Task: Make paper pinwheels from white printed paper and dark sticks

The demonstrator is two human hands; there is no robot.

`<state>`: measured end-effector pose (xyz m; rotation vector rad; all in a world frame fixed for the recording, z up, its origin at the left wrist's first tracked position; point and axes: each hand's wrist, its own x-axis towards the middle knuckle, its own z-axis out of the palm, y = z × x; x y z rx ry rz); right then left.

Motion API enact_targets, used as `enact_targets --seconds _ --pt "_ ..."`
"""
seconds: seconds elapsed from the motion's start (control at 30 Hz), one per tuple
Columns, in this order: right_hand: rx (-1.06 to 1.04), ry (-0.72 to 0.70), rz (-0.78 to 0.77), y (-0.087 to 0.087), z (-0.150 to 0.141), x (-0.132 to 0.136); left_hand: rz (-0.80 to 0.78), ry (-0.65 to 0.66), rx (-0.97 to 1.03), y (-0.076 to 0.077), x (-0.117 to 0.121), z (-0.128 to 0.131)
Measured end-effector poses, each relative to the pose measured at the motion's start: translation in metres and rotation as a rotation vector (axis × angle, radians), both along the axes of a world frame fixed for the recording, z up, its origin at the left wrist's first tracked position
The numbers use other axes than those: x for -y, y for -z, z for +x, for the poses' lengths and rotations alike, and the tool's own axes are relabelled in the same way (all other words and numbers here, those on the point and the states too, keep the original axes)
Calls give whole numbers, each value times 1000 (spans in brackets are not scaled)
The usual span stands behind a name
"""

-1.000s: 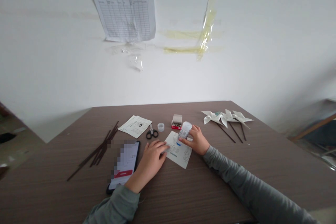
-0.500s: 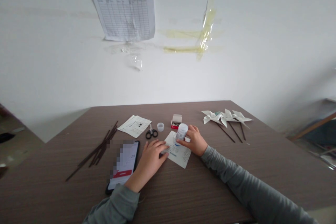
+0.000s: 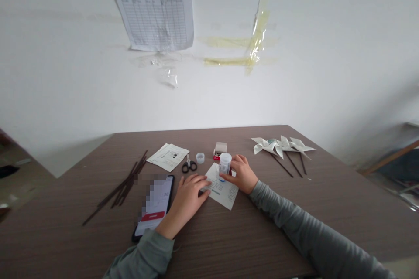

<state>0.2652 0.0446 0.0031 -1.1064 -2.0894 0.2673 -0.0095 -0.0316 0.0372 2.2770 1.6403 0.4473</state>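
Observation:
My right hand (image 3: 244,174) grips a glue stick (image 3: 225,163), a whitish translucent tube with a printed label and a blue band near its lower end. The tube stands nearly upright over a square sheet of printed paper (image 3: 225,194), its lower end down at the sheet. My left hand (image 3: 191,192) lies flat with fingers stretched, fingertips on the sheet's left edge. Just beyond the left hand are black-handled scissors (image 3: 189,166) and a translucent round cap (image 3: 200,158). Behind the tube sits a small open red-and-white box (image 3: 220,150) of small metallic pieces.
A phone (image 3: 153,209) lies beside my left forearm. Farther left are several dark thin sticks (image 3: 122,187) and a stack of paper squares (image 3: 168,157). Paper pinwheels (image 3: 283,146) on sticks rest at the back right. A wall (image 3: 209,100) rises behind the table (image 3: 209,244).
The glue stick has gone from tilted to nearly upright and shifted slightly left across the sheet, with my right hand moving along. My left hand stays in place.

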Motion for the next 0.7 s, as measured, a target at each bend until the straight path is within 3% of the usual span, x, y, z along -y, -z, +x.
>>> enact_targets --seconds 0.7 --pt "-29 0 -31 3 0 -1 2 -20 -23 -4 2 3"
